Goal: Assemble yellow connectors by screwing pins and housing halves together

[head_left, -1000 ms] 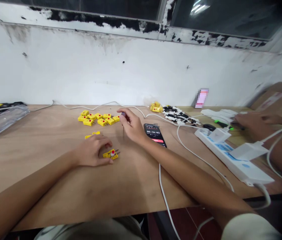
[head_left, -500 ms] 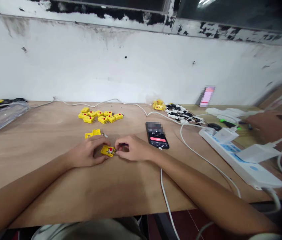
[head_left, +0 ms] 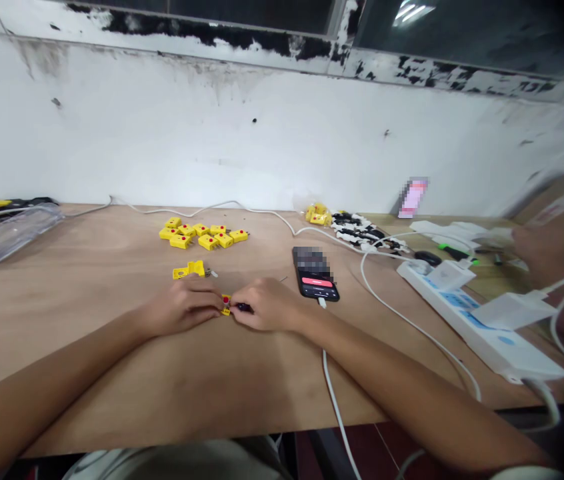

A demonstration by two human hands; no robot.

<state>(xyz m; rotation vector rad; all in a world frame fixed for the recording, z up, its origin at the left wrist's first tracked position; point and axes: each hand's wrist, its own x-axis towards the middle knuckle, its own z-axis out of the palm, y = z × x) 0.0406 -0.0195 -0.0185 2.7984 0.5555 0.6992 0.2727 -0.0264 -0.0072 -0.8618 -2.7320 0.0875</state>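
Note:
Near the front middle of the table, my left hand [head_left: 189,305] is closed on a small yellow plug housing [head_left: 225,311] with a red button, most of it covered by the fingers. My right hand [head_left: 265,305] is closed too, its fingertips at the housing's right end. A dark handle [head_left: 245,307] shows inside this hand and a thin metal shaft [head_left: 283,279] sticks out behind it, like a small screwdriver tucked in the palm. Just beyond my left hand lies another open yellow housing [head_left: 195,268] with metal pins, a small whitish piece [head_left: 214,274] beside it.
Several yellow plugs [head_left: 207,241] with red buttons lie farther back. To the right are a phone [head_left: 316,273] on a white cable, bagged yellow parts [head_left: 318,214], black-and-white parts [head_left: 362,230] and a power strip [head_left: 482,320]. Another person's hand [head_left: 552,247] is at far right.
My left fingers have closed over the yellow housing, covering more of it. My right hand has turned, and the thin shaft now shows behind it.

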